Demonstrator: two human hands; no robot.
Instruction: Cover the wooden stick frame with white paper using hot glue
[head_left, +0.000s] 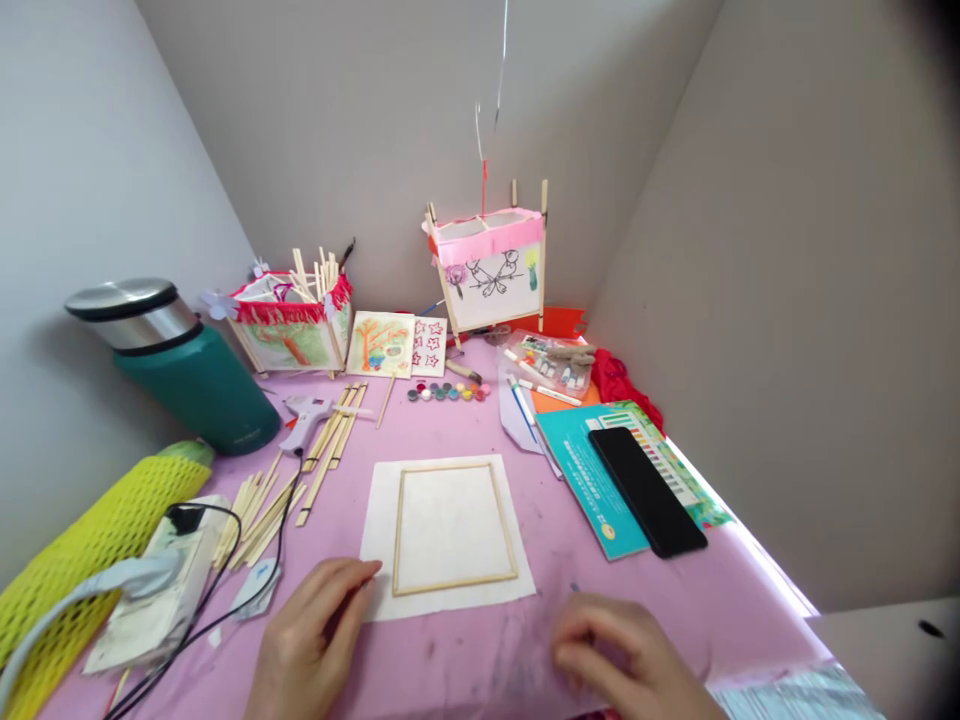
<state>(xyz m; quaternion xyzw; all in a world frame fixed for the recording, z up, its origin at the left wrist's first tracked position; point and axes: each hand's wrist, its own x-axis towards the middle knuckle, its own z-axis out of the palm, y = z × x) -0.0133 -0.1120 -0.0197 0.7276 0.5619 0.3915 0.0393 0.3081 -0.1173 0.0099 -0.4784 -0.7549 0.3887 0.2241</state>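
Wooden stick frame (455, 583) lies flat and square on a white paper sheet (379, 535) atop the pink tabletop (465, 665) — left hand (311, 640) relaxed and empty, its fingertips at the sheet's near edge, right hand (622, 650) loosely curled nearby — whether it pinches anything, the view cannot show.

The left hand (315, 630) rests its fingertips on the edge of a paper sheet (379, 530) under a stick frame (456, 583); the right hand (619, 650), fingers curled, hovers nearby above the pink worktop (465, 660).
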